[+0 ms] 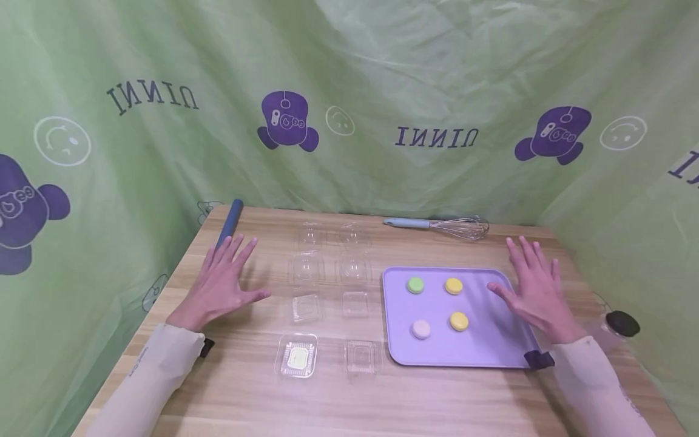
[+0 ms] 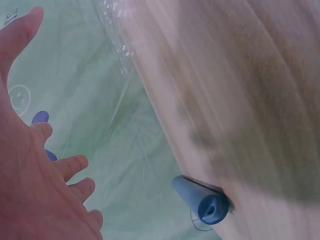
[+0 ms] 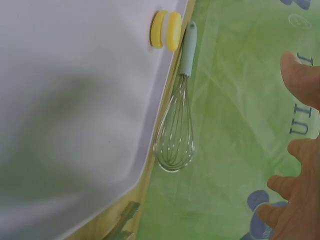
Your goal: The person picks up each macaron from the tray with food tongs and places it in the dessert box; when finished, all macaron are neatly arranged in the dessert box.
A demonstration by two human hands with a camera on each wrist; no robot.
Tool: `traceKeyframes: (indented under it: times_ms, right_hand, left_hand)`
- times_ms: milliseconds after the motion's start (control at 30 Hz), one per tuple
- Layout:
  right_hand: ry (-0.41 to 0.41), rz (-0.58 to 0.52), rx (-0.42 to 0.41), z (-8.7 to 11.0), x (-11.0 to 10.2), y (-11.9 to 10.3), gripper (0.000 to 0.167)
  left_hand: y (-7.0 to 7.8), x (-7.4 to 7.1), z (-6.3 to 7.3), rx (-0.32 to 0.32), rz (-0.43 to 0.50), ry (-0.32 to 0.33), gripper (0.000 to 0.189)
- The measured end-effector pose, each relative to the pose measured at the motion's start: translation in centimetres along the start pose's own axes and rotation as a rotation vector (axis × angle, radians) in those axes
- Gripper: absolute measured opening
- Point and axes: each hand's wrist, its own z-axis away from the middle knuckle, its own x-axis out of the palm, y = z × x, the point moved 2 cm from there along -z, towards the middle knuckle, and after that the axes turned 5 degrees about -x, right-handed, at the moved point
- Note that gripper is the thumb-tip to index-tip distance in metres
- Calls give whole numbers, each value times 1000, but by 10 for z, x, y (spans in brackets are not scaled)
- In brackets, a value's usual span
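My left hand (image 1: pixel 221 288) hovers over the left of the table, fingers spread and holding nothing. Closest to its fingertips is a dark blue rod (image 1: pixel 232 220), whose hollow end shows in the left wrist view. My right hand (image 1: pixel 540 294), also spread, is raised above the right edge of a lilac tray (image 1: pixel 437 357). On that tray lie a green macaron (image 1: pixel 415 285), a pale pink macaron (image 1: pixel 421 329) and two yellow macarons (image 1: pixel 459 321). Between the hands stand clear plastic box bases (image 1: pixel 361 357) and domed pieces (image 1: pixel 307 267) in two columns; one base (image 1: pixel 297 356) has a pale square in its middle.
A whisk (image 1: pixel 437 225) with a light blue handle lies along the back edge of the wooden table (image 1: pixel 240 388). Beside my right wrist is a clear container with a black lid (image 1: pixel 622 324). A green printed curtain (image 1: pixel 355 73) hangs behind and at both sides.
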Motion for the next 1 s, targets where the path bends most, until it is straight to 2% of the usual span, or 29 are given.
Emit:
traceKeyframes:
  times_ms: [267, 400, 600, 867, 1000]
  right_hand:
    - [39, -90, 47, -4, -1, 15, 99]
    - [63, -143, 76, -5, 1, 24, 98]
    - [52, -198, 153, -4, 4, 43, 94]
    - [30, -261, 276, 0, 10, 63, 94]
    - [25, -285, 341, 1, 13, 70, 94]
  left_hand:
    - [-5, 6, -2, -8, 129, -24, 121]
    - [-6, 11, -2, -27, 206, -56, 126]
    - [-5, 18, 1, -57, 313, -106, 129]
    - [0, 23, 4, -61, 345, -124, 125]
    - [3, 25, 6, -60, 393, -131, 122]
